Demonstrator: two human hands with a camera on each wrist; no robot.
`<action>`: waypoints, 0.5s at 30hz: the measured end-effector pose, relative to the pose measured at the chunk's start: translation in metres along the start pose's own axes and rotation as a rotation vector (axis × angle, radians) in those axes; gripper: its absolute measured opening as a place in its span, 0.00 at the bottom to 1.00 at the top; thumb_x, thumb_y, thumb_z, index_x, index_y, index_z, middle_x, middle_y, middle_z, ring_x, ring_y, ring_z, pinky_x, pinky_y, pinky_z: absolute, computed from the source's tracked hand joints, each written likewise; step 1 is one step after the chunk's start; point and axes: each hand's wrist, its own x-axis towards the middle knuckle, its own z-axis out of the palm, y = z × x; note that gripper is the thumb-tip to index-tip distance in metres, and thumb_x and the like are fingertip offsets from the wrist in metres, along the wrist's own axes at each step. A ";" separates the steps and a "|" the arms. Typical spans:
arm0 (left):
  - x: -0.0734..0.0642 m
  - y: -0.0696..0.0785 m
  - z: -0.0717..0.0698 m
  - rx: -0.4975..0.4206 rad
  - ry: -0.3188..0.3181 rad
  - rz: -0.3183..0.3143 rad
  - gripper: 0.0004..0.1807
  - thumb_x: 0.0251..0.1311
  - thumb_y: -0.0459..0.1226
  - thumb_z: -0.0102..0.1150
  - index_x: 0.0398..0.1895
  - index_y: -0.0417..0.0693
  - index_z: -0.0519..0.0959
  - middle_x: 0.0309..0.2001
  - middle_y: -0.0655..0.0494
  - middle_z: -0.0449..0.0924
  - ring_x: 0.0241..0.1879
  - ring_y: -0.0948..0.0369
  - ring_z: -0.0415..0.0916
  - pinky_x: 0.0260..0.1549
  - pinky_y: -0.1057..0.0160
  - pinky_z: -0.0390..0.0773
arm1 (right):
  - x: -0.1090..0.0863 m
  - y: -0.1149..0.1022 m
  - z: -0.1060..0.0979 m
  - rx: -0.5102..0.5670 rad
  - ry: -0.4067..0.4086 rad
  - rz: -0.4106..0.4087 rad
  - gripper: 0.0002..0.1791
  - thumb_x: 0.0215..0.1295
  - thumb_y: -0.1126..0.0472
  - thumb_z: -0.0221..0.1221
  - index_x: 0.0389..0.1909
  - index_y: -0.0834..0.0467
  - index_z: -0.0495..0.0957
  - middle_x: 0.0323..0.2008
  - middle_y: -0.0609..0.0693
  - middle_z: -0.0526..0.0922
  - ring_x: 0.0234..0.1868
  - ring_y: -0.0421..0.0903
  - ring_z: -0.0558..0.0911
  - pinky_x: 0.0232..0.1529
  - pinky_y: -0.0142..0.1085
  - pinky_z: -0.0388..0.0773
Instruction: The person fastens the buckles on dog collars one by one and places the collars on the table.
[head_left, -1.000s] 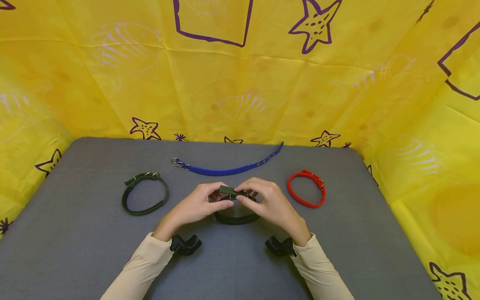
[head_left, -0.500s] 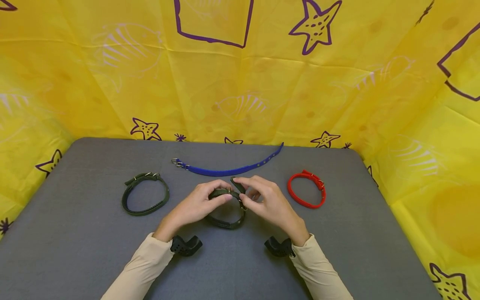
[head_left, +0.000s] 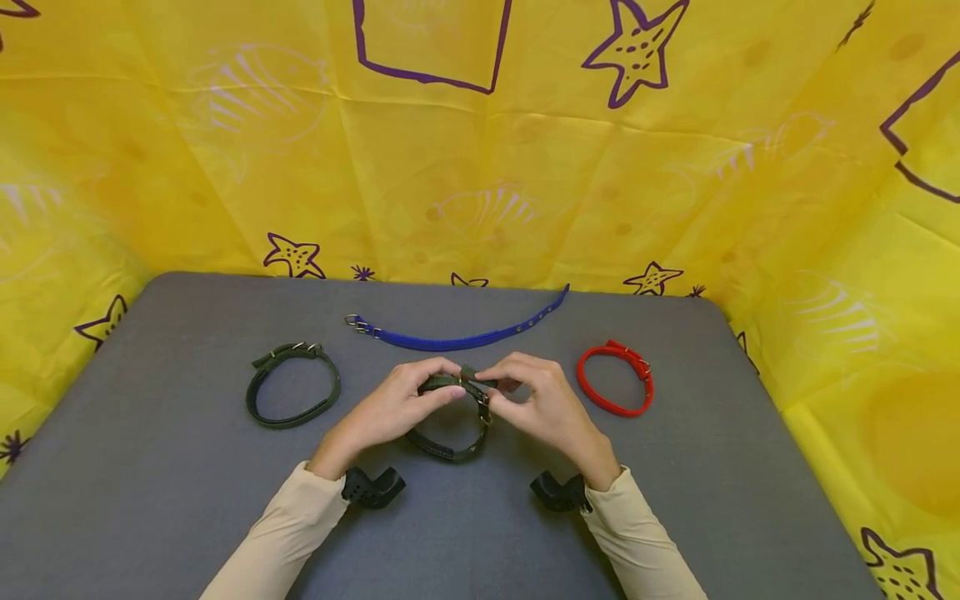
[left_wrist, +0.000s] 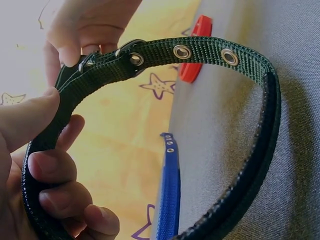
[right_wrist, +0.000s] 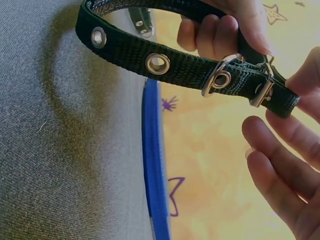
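A dark green collar (head_left: pixel 455 455) with metal eyelets is bent into a loop at the table's middle. My left hand (head_left: pixel 401 404) grips its padded strap, fingers curled round it in the left wrist view. Between the thumb and index finger of my right hand (right_wrist: pixel 287 165), the strap's end (right_wrist: pixel 282 102) is pinched near the buckle (right_wrist: pixel 262 90); the other right fingers are spread apart. A metal ring (right_wrist: pixel 218 77) sits around the strap beside the buckle. The strap passes through the buckle, and eyelets (left_wrist: pixel 182 52) show along the loop's far side.
Another dark green collar (head_left: pixel 335 387), fastened in a loop, lies to the left on the grey table (head_left: pixel 150 467). To the right rests a red collar (head_left: pixel 582 382), also looped. A blue collar (head_left: pixel 457 342) stretches out unfastened behind the hands. Yellow patterned cloth (head_left: pixel 420 158) surrounds the table.
The green collar's loop has shifted left from a second ago. Its strap end, raised half a second ago, now lies lower across the buckle area, with the right fingers following it down.
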 end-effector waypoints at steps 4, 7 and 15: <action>0.000 0.001 0.000 0.012 0.004 0.003 0.14 0.69 0.46 0.58 0.53 0.53 0.80 0.51 0.58 0.84 0.48 0.63 0.78 0.46 0.64 0.77 | 0.001 -0.001 -0.001 -0.005 -0.006 -0.005 0.13 0.55 0.71 0.60 0.37 0.54 0.87 0.32 0.47 0.85 0.33 0.37 0.80 0.36 0.32 0.80; 0.000 0.001 0.001 0.011 0.002 0.009 0.14 0.69 0.45 0.58 0.53 0.53 0.80 0.51 0.58 0.84 0.48 0.62 0.78 0.47 0.63 0.77 | 0.000 -0.001 -0.001 0.003 -0.022 -0.011 0.14 0.54 0.71 0.59 0.37 0.54 0.87 0.33 0.47 0.85 0.34 0.37 0.80 0.37 0.34 0.81; 0.001 -0.003 0.001 0.013 -0.004 0.025 0.13 0.70 0.46 0.57 0.53 0.55 0.81 0.51 0.59 0.84 0.49 0.64 0.78 0.48 0.64 0.77 | 0.000 0.000 -0.001 0.002 -0.086 -0.016 0.13 0.60 0.69 0.61 0.43 0.54 0.86 0.37 0.46 0.86 0.36 0.36 0.81 0.38 0.33 0.81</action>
